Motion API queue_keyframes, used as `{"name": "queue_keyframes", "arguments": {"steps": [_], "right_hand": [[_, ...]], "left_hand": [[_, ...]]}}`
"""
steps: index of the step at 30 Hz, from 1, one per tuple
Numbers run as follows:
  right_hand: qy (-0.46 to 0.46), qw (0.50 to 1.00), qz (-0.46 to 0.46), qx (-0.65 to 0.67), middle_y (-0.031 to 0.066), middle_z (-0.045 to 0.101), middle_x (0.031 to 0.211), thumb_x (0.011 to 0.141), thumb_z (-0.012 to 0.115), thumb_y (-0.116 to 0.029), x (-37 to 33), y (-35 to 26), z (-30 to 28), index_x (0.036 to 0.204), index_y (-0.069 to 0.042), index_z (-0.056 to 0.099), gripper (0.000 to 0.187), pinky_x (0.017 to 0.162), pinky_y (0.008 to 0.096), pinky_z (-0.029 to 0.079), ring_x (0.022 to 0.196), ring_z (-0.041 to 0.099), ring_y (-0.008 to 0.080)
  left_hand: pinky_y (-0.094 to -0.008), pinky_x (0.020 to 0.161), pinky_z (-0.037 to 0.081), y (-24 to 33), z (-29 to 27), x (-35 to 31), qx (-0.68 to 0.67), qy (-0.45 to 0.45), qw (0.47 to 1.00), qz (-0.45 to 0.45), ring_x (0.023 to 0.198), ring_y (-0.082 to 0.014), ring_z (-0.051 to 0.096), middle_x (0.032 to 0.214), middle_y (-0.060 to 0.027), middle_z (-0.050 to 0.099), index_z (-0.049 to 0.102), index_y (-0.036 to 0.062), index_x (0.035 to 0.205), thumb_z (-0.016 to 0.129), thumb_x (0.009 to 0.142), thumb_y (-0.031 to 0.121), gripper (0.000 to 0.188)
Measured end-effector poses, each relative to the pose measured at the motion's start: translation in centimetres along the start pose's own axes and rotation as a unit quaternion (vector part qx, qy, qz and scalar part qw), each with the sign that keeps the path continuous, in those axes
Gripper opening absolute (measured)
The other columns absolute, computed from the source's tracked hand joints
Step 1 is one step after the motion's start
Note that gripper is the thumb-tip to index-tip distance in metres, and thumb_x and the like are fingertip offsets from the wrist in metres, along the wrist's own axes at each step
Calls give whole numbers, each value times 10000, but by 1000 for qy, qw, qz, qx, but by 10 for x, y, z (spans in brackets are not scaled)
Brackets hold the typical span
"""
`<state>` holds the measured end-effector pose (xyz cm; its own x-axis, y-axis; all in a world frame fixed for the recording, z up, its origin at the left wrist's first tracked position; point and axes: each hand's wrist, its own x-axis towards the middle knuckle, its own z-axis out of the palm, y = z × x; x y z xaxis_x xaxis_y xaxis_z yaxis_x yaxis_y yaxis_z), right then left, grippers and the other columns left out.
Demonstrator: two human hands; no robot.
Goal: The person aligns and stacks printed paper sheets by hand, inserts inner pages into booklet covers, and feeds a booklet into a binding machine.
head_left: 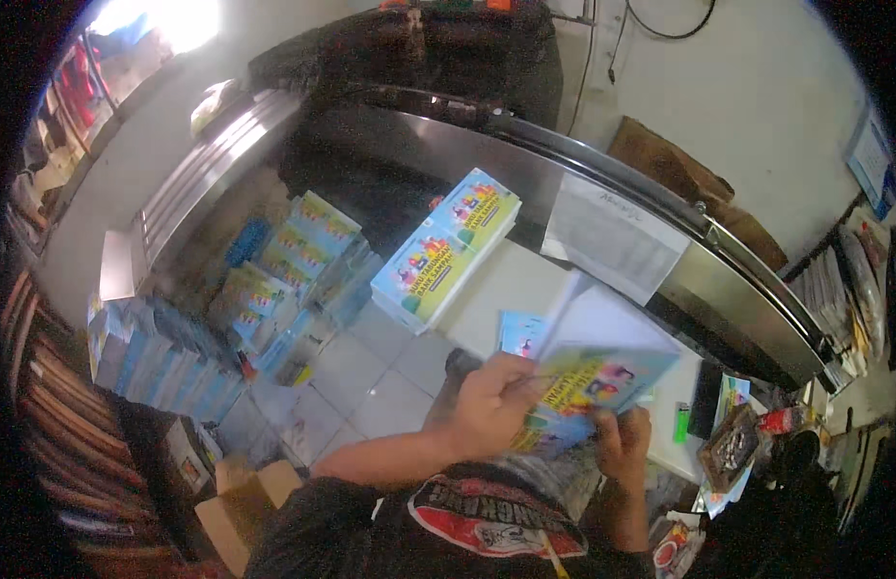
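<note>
A thin booklet (614,374) with a blue and yellow cartoon cover is held in front of my chest, its white pages (607,314) fanned upward. My left hand (491,400) is closed on its left edge, thumb on top. Along the lower right edge, the curled fingers of my right hand (624,442) grip it too. Part of a similar cover shows below, between my hands; whether it is a second booklet I cannot tell. Just beyond lies another blue booklet (518,331) on the white tabletop (496,282). Two neat piles of matching booklets (438,261) stand farther left.
Bundled booklets (303,246) stand in stacks at the left, with more stacks (163,352) nearer the rim. At the right are a green lighter (681,425), a black flat object (705,398) and an ashtray (733,446). A cardboard box (241,516) sits lower left. A metal-edged panel rises behind the table.
</note>
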<state>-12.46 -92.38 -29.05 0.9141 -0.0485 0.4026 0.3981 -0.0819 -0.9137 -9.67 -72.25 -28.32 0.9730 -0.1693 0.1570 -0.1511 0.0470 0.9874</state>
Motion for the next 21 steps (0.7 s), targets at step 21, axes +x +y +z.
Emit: {"name": "queue_keyframes", "arguments": {"steps": [21], "right_hand": [[-49,964,167,-202,97,696,826,896,579,-156,83,41,-43,984,9,664,205,704,292,520,739,665,155]], "left_hand": [[-320,687,466,-34,-183,28,89,383,918,-54,784,-165,578,875,-115,636,627,-51,942,660,854,263,328]]}}
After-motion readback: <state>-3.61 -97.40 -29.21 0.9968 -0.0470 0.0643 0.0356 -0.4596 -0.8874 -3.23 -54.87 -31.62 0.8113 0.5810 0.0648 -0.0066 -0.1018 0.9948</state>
